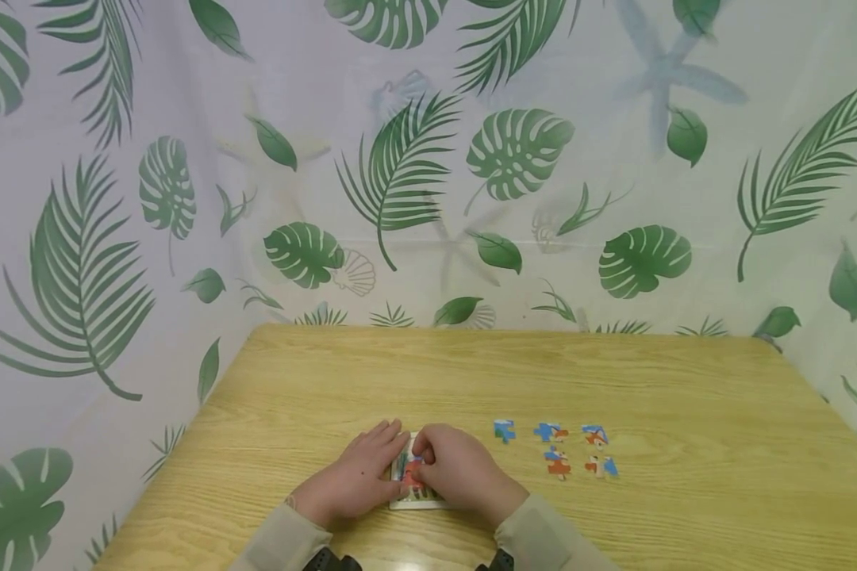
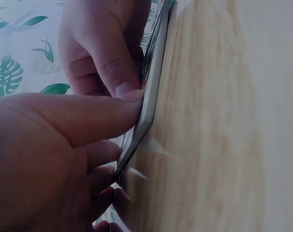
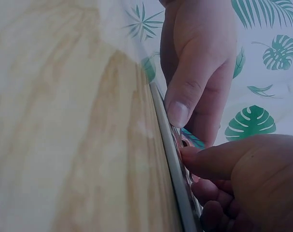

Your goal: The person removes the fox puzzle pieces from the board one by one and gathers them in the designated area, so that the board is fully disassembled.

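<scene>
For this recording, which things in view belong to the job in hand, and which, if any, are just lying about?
Appear to belong:
puzzle board, with left hand and right hand at it
five loose puzzle pieces, right of the board

Only surroundings, nothing plainly stray:
table
leaf-printed backdrop

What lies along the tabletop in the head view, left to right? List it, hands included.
Left hand, puzzle board, right hand, single loose puzzle piece, column of two loose pieces, second column of two loose pieces.
</scene>
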The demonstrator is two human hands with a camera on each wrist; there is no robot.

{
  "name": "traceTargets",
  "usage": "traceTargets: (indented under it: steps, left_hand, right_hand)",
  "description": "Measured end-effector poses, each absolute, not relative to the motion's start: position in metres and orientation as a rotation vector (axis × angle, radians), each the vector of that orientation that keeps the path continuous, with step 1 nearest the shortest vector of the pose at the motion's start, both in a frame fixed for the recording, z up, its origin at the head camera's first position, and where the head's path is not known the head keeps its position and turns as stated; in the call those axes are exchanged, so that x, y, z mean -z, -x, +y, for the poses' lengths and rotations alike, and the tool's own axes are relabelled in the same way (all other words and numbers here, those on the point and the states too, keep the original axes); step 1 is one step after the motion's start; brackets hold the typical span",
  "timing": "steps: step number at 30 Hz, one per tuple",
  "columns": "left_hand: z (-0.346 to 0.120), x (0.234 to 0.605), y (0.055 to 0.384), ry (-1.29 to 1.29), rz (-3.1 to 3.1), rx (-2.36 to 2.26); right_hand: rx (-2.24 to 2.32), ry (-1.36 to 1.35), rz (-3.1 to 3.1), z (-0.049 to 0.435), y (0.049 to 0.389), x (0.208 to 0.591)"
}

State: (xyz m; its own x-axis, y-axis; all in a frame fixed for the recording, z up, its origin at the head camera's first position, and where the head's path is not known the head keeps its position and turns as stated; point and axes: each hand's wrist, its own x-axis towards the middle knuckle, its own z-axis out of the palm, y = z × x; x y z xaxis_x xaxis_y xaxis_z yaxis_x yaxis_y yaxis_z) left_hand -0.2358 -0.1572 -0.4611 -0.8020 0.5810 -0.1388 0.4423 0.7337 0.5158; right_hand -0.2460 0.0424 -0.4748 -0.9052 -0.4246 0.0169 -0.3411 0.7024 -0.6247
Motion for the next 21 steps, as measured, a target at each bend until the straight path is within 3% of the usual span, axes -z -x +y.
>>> traceTargets:
  steps: [21]
  left_hand:
    - [-0.158,0.462,0.237,-0.779,2.647,-0.664]
  right_hand:
    - [1.246,0.521,2.590,0.071,0.249,0.459]
